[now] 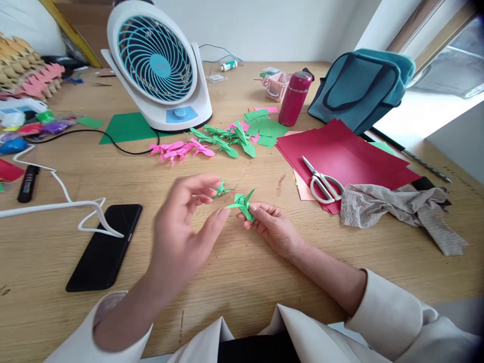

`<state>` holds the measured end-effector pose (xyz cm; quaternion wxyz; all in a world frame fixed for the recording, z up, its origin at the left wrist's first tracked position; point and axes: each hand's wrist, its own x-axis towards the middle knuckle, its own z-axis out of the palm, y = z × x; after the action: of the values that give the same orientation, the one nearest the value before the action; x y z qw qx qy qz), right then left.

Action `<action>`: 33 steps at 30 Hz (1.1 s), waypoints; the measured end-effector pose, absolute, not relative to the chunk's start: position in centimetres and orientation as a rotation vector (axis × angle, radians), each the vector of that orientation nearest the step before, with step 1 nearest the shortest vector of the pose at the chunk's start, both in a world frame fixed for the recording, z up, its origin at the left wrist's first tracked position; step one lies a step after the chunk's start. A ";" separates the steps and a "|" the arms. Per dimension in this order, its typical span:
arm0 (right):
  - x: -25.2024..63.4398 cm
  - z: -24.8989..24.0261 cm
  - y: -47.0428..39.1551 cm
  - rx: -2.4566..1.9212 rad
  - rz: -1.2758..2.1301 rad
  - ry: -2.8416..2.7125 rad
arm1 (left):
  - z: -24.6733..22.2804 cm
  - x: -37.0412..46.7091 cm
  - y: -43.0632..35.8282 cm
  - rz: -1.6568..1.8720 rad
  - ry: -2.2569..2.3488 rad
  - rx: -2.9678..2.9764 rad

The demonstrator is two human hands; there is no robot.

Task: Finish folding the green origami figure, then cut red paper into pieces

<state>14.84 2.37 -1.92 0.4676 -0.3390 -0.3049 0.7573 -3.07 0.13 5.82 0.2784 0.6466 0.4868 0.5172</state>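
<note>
Between the thumb and fingers of my right hand is a small green origami figure with pointed parts sticking out. My left hand is raised just to the left of it, thumb and fingers apart, slightly blurred. Its thumb tip comes close to one green point; whether they touch I cannot tell. Behind the left fingertips, another small green folded piece lies on the table, partly hidden. Farther back rest several pink folded figures beside a heap of green folded pieces.
White-handled scissors lie on red paper sheets at right, next to a crumpled cloth. A fan, a red flask and a teal bag stand at the back. A black phone and white cable lie left.
</note>
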 end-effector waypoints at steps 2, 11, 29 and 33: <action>14.8 -2.0 2.3 -0.814 1.854 -0.764 | 4.4 -2.4 2.2 1.203 1.352 1.804; 15.1 -1.8 2.4 -0.816 1.852 -1.023 | 1.0 -2.0 4.2 0.937 1.243 1.544; 14.5 -1.4 1.9 -1.022 1.657 -1.229 | 1.8 -2.4 4.0 0.944 1.021 1.262; 14.4 -1.3 1.8 -1.022 1.638 -1.221 | 1.6 -2.9 4.4 0.880 1.030 1.339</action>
<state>14.39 1.77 -1.34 0.4157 -0.4071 -0.4860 0.6521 -2.92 4.37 1.61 0.5800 0.5727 0.4404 0.3764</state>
